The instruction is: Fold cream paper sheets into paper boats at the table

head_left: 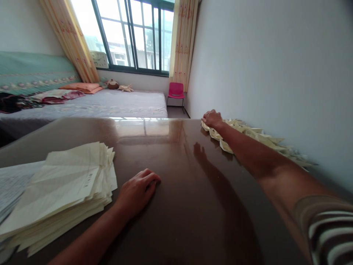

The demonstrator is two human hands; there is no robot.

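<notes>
My left hand [139,189] rests on the glossy brown table [171,221], its fingers curled in and pressed together. Nothing shows in it, and the thumb lies close to the index finger. Far off to the right, my right hand [213,118] is closed, fingers bent down at a small folded paper boat [204,126] at the end of the front row. Its fingertips are partly hidden. More cream paper boats, such as one by my forearm [226,146], stand in rows along the wall, some behind my arm.
A thick pile of cream printed sheets [63,176] lies left of my left hand, over other written papers [16,184]. A white wall [270,66] borders the table's right side. Beyond the table are a bed [132,105], a pink chair [175,90] and a window [132,36].
</notes>
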